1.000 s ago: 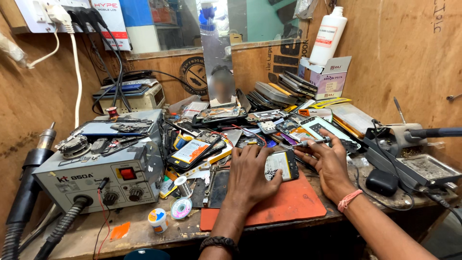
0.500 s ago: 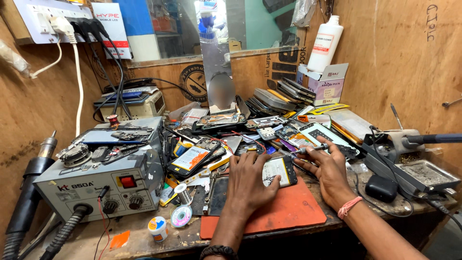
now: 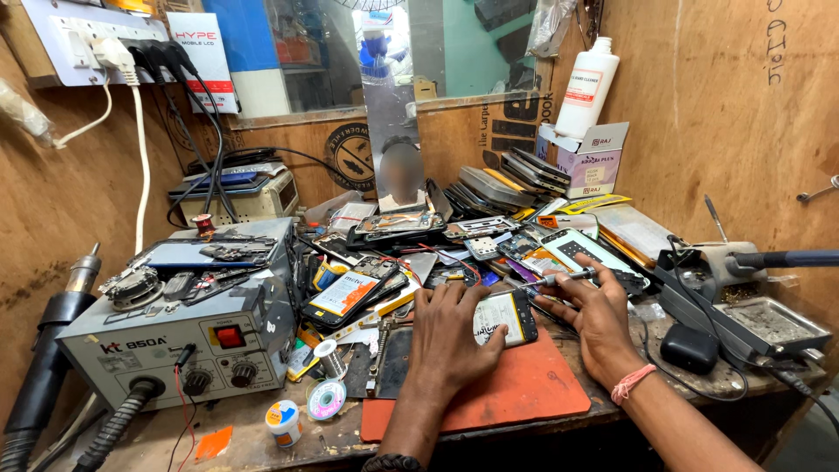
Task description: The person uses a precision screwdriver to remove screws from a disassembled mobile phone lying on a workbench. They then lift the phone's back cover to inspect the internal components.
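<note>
An opened phone with a white battery showing lies on an orange work mat. My left hand rests flat on the mat and presses against the phone's left edge. Just right of the phone, my right hand grips a slim metal tool whose tip points left over the phone's top end. A pink band is on my right wrist.
A grey rework station stands at the left with its hot-air handle. Phones and loose parts pile up behind the mat. Solder spools lie in front. A white bottle, small box and soldering stand sit right.
The view has shifted slightly. Both hands stay at the phone, with the right hand's tool still over its top end.
</note>
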